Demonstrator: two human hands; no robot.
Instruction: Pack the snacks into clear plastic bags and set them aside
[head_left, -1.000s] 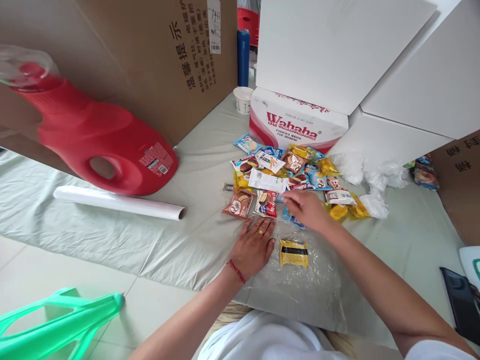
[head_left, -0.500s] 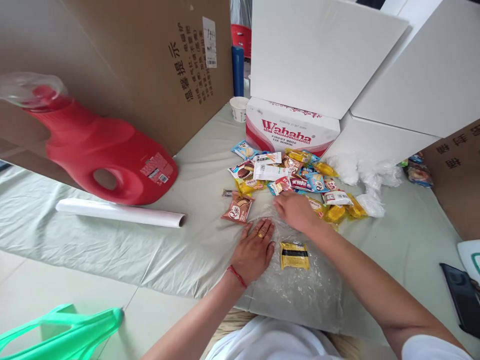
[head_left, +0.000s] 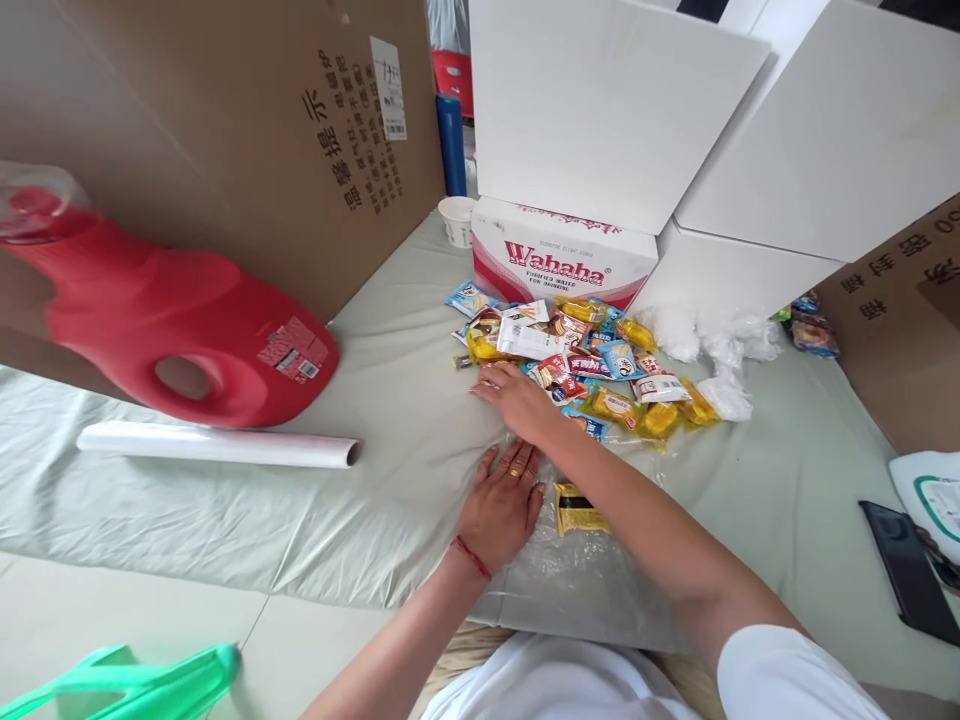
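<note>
My left hand lies flat with fingers stretched out on a clear plastic bag. It wears a ring and a red cord bracelet. Under my right forearm, partly covered, a yellow packet with a black band rests in or beneath the clear plastic; I cannot tell which. My right hand reaches across to the left edge of a pile of wrapped snacks. Its fingers lie outstretched over a brown snack packet, mostly hidden by them. A small dark packet is just left of the pile.
A Wahaha carton and a paper cup stand behind the snacks. Crumpled clear plastic lies to their right. Leftward are a large red jug and a white roll. A phone is at the right.
My right hand has moved left from the pile's front to the brown packet, which has shifted up against the pile. Packets at the pile's left moved back. My left hand stays in place.
</note>
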